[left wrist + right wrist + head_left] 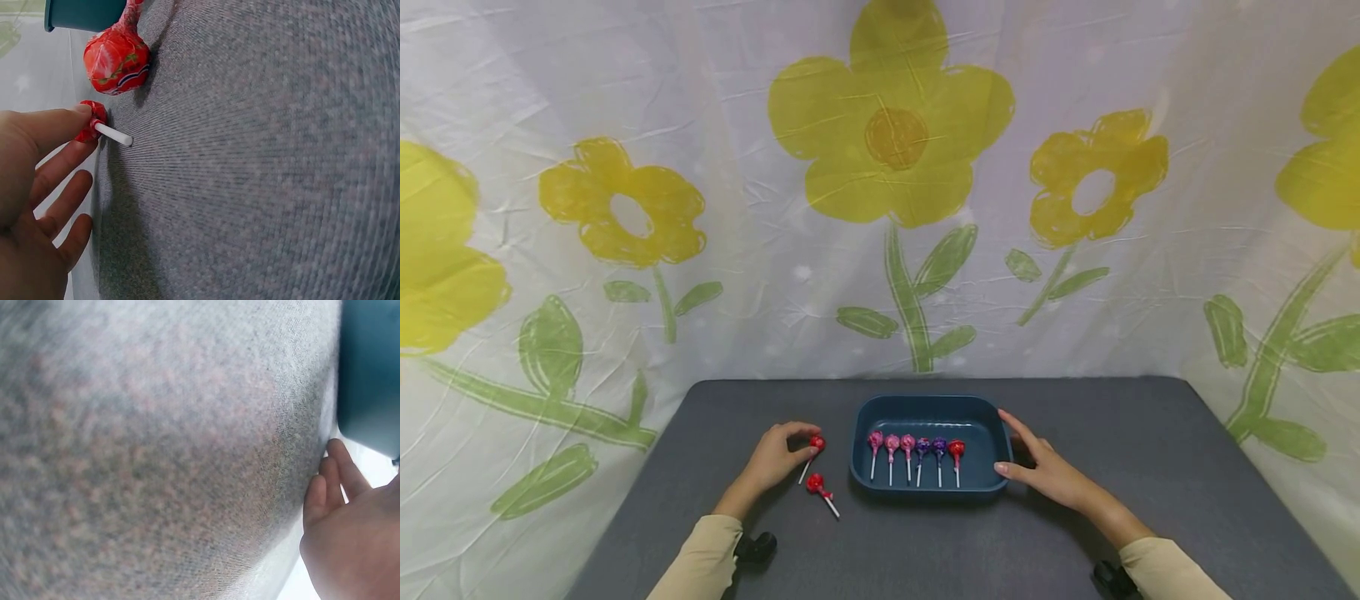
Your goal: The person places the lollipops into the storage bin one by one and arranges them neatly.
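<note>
My left hand [772, 457] pinches a red-wrapped lollipop [94, 122] by its head between thumb and index finger, left of the tray; its white stick points down toward the table. Close by on the table lies a second red lollipop [816, 482], larger in the left wrist view. A dark blue tray [928, 406] holds several lollipops in a row, sticks toward me: three pink ones [892, 442], two purple ones [939, 447] and a red one [956, 449] at the right. My right hand [1051, 472] rests against the tray's right end, thumb and fingers fairly straight and spread.
All this stands on a dark grey table [880, 550] with a ribbed, fabric-like surface. Behind the table and along both sides hangs a pale curtain [760, 275] with yellow flowers. A black strap device [758, 547] sits at the left wrist.
</note>
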Action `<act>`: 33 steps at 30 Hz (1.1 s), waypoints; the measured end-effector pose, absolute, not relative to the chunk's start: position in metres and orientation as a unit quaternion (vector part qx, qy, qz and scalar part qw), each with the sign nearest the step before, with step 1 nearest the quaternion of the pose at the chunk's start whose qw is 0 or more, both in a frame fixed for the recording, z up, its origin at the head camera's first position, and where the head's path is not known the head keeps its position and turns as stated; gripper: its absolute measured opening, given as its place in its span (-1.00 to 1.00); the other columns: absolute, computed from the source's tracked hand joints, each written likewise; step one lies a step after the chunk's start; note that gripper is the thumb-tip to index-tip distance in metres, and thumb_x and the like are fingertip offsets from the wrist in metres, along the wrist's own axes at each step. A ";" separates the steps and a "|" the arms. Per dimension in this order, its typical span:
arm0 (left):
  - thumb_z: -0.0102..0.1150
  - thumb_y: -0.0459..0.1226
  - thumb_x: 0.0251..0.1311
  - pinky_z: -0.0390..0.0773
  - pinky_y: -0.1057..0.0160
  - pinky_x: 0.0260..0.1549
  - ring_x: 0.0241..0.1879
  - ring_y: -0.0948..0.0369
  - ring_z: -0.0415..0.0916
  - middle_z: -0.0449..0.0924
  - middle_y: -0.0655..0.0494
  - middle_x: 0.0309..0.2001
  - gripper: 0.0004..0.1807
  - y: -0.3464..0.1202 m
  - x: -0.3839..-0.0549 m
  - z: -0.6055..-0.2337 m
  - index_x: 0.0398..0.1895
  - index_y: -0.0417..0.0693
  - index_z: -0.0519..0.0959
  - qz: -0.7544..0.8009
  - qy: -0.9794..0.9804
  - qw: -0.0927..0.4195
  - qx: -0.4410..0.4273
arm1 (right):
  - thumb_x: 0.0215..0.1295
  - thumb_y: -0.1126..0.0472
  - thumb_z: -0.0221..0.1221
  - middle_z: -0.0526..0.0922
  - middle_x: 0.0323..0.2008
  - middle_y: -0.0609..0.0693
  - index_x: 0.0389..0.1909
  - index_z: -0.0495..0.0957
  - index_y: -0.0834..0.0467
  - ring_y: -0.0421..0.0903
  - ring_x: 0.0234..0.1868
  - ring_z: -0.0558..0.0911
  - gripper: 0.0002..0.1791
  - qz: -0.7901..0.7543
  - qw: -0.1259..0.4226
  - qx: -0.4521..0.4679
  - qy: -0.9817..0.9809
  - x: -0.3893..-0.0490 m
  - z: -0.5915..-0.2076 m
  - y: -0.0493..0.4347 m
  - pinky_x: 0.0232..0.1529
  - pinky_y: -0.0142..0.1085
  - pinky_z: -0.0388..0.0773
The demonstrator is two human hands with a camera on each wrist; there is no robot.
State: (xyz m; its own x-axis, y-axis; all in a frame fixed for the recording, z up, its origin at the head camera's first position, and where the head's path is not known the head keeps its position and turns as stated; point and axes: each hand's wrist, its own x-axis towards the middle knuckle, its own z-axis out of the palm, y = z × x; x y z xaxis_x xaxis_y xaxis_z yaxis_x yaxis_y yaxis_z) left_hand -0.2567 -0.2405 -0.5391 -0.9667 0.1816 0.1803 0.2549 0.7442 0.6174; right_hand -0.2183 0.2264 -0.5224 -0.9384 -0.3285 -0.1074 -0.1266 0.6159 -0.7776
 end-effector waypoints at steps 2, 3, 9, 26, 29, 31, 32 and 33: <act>0.43 -0.31 0.08 0.45 -0.10 0.15 0.04 0.02 0.63 0.75 0.07 -0.06 -0.68 -0.240 -0.257 -0.539 -0.05 0.02 0.72 -0.340 -0.932 0.051 -0.118 | 0.36 -0.13 0.19 0.28 0.43 0.30 0.57 -0.18 -0.31 0.34 0.43 0.20 -0.07 -0.419 0.121 -0.126 0.891 -0.218 -0.522 0.226 0.21 0.39 0.31; 0.43 -0.30 0.08 0.45 -0.10 0.16 0.05 0.02 0.62 0.75 0.07 -0.06 -0.68 -0.239 -0.257 -0.539 -0.05 0.03 0.72 -0.342 -0.931 0.049 -0.117 | 0.36 -0.13 0.18 0.28 0.43 0.30 0.57 -0.19 -0.31 0.34 0.43 0.20 -0.07 -0.419 0.122 -0.125 0.891 -0.218 -0.522 0.226 0.21 0.39 0.30; 0.42 -0.30 0.09 0.47 -0.08 0.10 0.02 0.01 0.60 0.74 0.05 -0.08 -0.71 -0.238 -0.258 -0.538 -0.07 0.01 0.73 -0.344 -0.931 0.047 -0.118 | 0.36 -0.13 0.18 0.27 0.43 0.30 0.57 -0.18 -0.30 0.34 0.43 0.20 -0.07 -0.420 0.121 -0.120 0.892 -0.218 -0.521 0.225 0.23 0.41 0.29; 0.43 -0.31 0.07 0.52 -0.10 0.10 0.03 -0.01 0.64 0.75 0.01 -0.09 -0.73 -0.237 -0.257 -0.537 -0.11 -0.02 0.73 -0.358 -0.927 0.043 -0.102 | 0.34 -0.16 0.19 0.27 0.43 0.30 0.57 -0.18 -0.29 0.33 0.43 0.21 -0.06 -0.415 0.124 -0.111 0.894 -0.219 -0.520 0.224 0.22 0.43 0.27; 0.43 -0.30 0.08 0.53 -0.09 0.09 0.02 0.00 0.64 0.75 0.03 -0.09 -0.74 -0.237 -0.258 -0.537 -0.12 -0.01 0.73 -0.359 -0.927 0.042 -0.097 | 0.35 -0.15 0.18 0.28 0.42 0.30 0.57 -0.18 -0.29 0.33 0.42 0.21 -0.07 -0.413 0.124 -0.115 0.895 -0.218 -0.521 0.225 0.22 0.42 0.27; 0.43 -0.29 0.08 0.54 -0.08 0.09 0.02 0.01 0.64 0.75 0.03 -0.09 -0.74 -0.237 -0.259 -0.536 -0.12 -0.01 0.73 -0.364 -0.926 0.042 -0.094 | 0.35 -0.15 0.18 0.29 0.42 0.29 0.58 -0.19 -0.28 0.33 0.42 0.21 -0.07 -0.412 0.123 -0.117 0.895 -0.218 -0.521 0.225 0.22 0.42 0.27; 0.42 -0.29 0.09 0.54 -0.08 0.09 0.02 0.01 0.64 0.75 0.03 -0.09 -0.74 -0.237 -0.259 -0.535 -0.11 -0.01 0.73 -0.367 -0.925 0.042 -0.093 | 0.36 -0.14 0.18 0.29 0.42 0.29 0.58 -0.19 -0.28 0.33 0.42 0.21 -0.07 -0.413 0.123 -0.118 0.895 -0.218 -0.521 0.225 0.22 0.41 0.27; 0.42 -0.28 0.10 0.55 -0.08 0.08 0.02 0.00 0.64 0.75 0.03 -0.09 -0.75 -0.237 -0.259 -0.534 -0.11 -0.01 0.73 -0.368 -0.924 0.044 -0.094 | 0.35 -0.14 0.18 0.29 0.42 0.29 0.58 -0.19 -0.28 0.33 0.42 0.21 -0.07 -0.413 0.122 -0.118 0.895 -0.218 -0.521 0.225 0.22 0.41 0.28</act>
